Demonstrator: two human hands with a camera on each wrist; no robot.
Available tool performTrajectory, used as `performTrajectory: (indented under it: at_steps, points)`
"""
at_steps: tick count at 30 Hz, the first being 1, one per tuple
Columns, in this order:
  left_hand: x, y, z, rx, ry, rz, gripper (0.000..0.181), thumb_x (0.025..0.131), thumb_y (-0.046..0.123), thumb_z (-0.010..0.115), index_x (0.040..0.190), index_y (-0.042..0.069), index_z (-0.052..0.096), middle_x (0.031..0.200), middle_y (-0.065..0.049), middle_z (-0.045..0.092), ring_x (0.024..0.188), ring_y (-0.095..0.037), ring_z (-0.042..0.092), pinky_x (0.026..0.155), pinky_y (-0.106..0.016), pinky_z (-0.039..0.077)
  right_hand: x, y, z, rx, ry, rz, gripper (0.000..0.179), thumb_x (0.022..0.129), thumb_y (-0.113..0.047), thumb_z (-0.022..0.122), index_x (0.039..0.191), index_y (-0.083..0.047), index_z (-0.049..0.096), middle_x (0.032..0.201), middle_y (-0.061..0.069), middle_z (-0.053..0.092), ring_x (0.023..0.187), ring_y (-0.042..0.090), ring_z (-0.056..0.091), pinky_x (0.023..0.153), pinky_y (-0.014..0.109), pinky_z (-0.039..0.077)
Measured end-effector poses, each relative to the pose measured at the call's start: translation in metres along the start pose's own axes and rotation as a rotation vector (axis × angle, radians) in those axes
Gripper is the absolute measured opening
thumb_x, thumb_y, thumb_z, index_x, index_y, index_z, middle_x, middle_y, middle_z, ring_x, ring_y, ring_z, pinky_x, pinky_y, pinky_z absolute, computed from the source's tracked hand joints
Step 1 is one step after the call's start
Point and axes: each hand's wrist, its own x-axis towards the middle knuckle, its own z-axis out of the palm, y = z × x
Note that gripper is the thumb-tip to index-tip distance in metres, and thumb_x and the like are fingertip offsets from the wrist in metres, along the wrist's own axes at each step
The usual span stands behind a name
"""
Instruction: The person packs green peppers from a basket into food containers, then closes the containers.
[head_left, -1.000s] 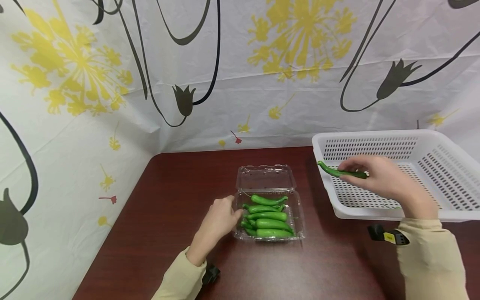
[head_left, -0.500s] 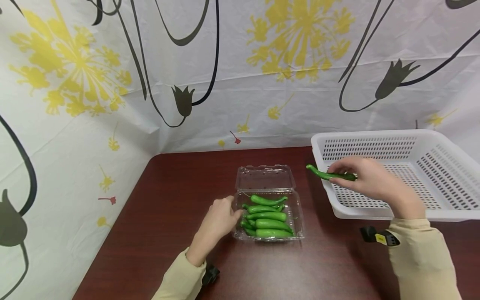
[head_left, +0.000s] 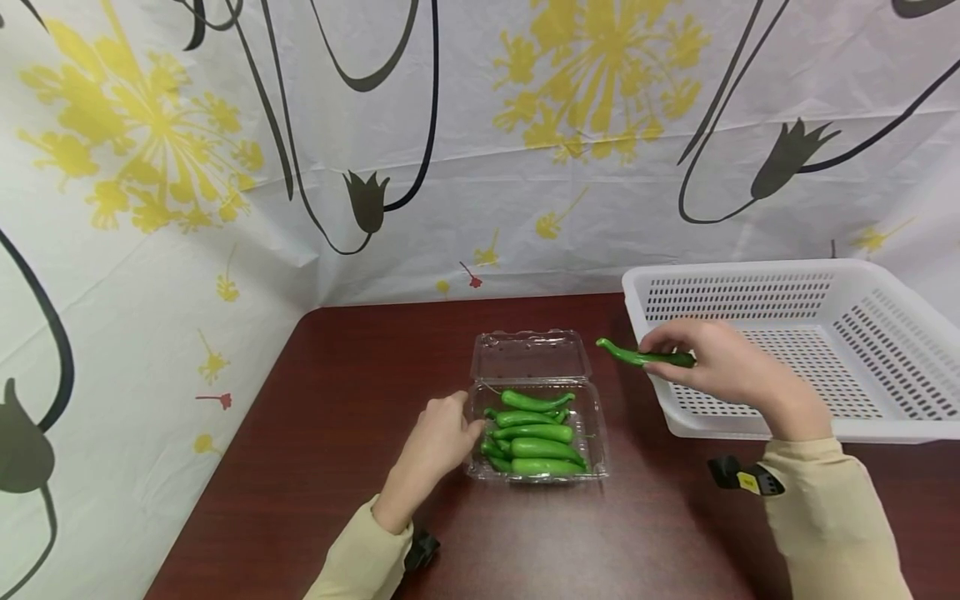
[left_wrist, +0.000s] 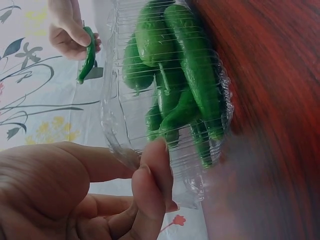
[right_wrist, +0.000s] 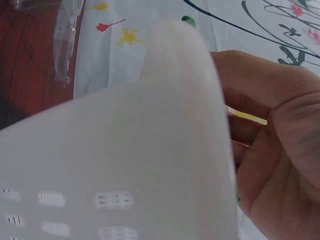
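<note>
Between the thumb and fingers of my right hand (head_left: 716, 362) is a long green chili pepper (head_left: 622, 353), its curved stem end pointing left. That hand hovers over the left rim of the white slotted basket (head_left: 670, 408), which hides most of the pepper in the right wrist view. My left hand (head_left: 442, 433) pinches the left edge of a clear plastic clamshell box (head_left: 596, 417), its fingertips at the box's corner in the left wrist view. Inside the box several green chili peppers (head_left: 536, 432) lie roughly side by side. The clamshell lid (head_left: 531, 357) is folded back, away from me.
A dark red-brown table (head_left: 360, 375) carries both containers, the basket to the right of the box. Behind and to the left hangs a white patterned sheet (head_left: 465, 158). Black wrist devices (head_left: 746, 477) sit at both sleeves.
My right hand has moved left with the chili pepper, from above the basket's inside to its left rim. The left hand and the clamshell box have stayed in place.
</note>
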Motion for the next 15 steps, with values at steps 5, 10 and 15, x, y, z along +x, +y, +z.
performTrajectory:
  at_steps: [5,10,15]
  points:
    - [0.000,0.000,0.000,-0.010,0.005,0.009,0.046,0.089,0.008,0.073,0.127,-0.014,0.059,0.083,-0.016,0.067,0.064,-0.017,0.060,0.060,-0.035,0.050,0.003,-0.005,0.003,0.027,0.004,-0.024,0.021,0.078,-0.004,0.084,0.093,-0.014,0.073,0.081,-0.016,0.065,0.072,-0.001,0.059,0.062,0.029,0.048]
    - [0.000,-0.001,0.000,-0.009,0.011,0.017,0.045,0.089,0.008,0.073,0.126,-0.014,0.060,0.078,-0.014,0.066,0.062,-0.016,0.058,0.059,-0.035,0.050,0.006,-0.009,0.009,0.022,0.012,-0.066,0.020,0.078,-0.005,0.084,0.091,-0.014,0.074,0.082,-0.016,0.065,0.072,0.001,0.060,0.063,0.029,0.050]
    - [-0.001,-0.001,0.000,-0.013,0.013,0.022,0.043,0.089,0.008,0.074,0.124,-0.014,0.061,0.074,-0.012,0.064,0.061,-0.016,0.058,0.058,-0.034,0.050,0.009,-0.014,0.014,0.027,0.008,-0.081,0.020,0.078,-0.004,0.084,0.091,-0.015,0.074,0.084,-0.017,0.064,0.074,0.001,0.060,0.065,0.029,0.050]
